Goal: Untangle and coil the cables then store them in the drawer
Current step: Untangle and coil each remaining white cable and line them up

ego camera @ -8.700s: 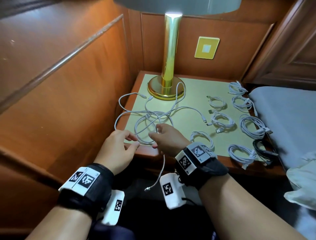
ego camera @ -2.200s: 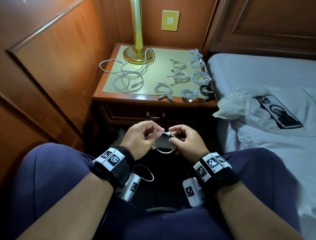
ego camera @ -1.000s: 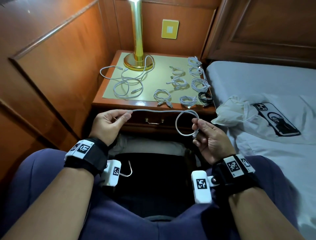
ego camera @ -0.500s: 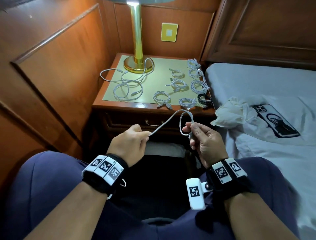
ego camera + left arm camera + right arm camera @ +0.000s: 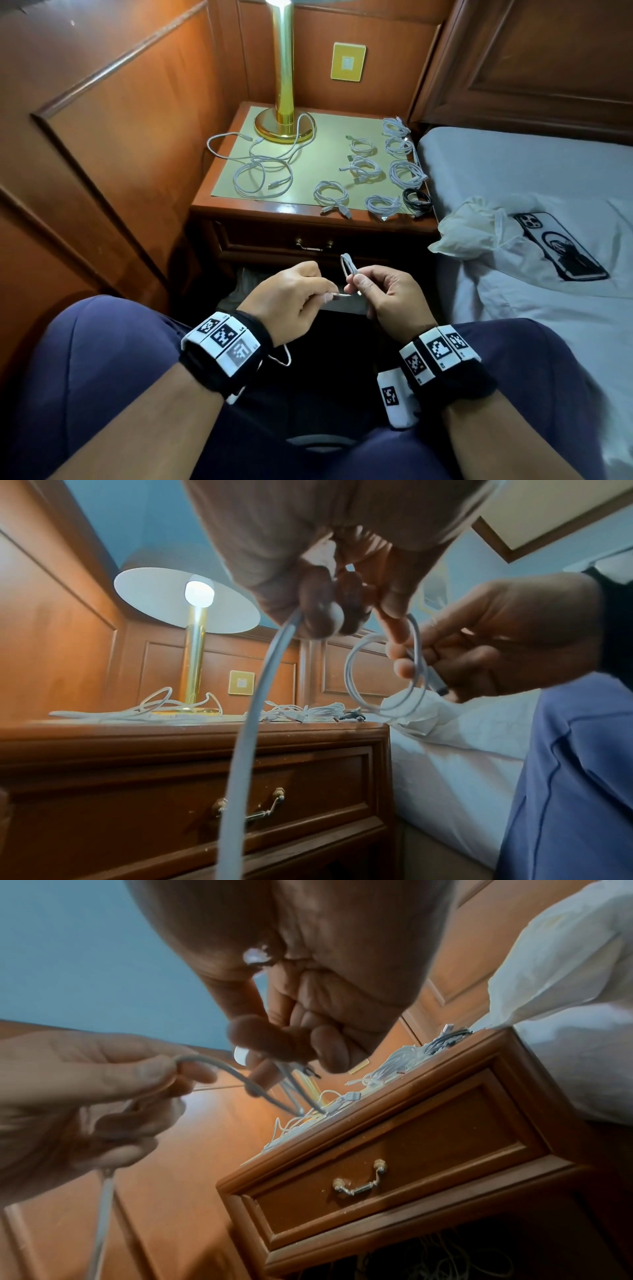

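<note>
A: status?
B: both hands (image 5: 342,298) pinching 1 white cable (image 5: 347,270) above the lap, right hand (image 5: 390,298) holding its loops, left hand (image 5: 291,298) feeding slack
A: remaining?
B: 8 coils (image 5: 370,171) sitting on worktop (image 5: 239,209), tangle (image 5: 263,168) waiting, drawer (image 5: 308,240) looking closed

The white cable (image 5: 346,270) I hold stands in one small loop above my lap, its tail trailing down. A loose tangle of white cables (image 5: 262,164) sprawls on the tabletop by the lamp base. Beside it lie tidy white coils (image 5: 368,168) and one black coil (image 5: 417,199). The drawer (image 5: 313,245) below is closed.
</note>
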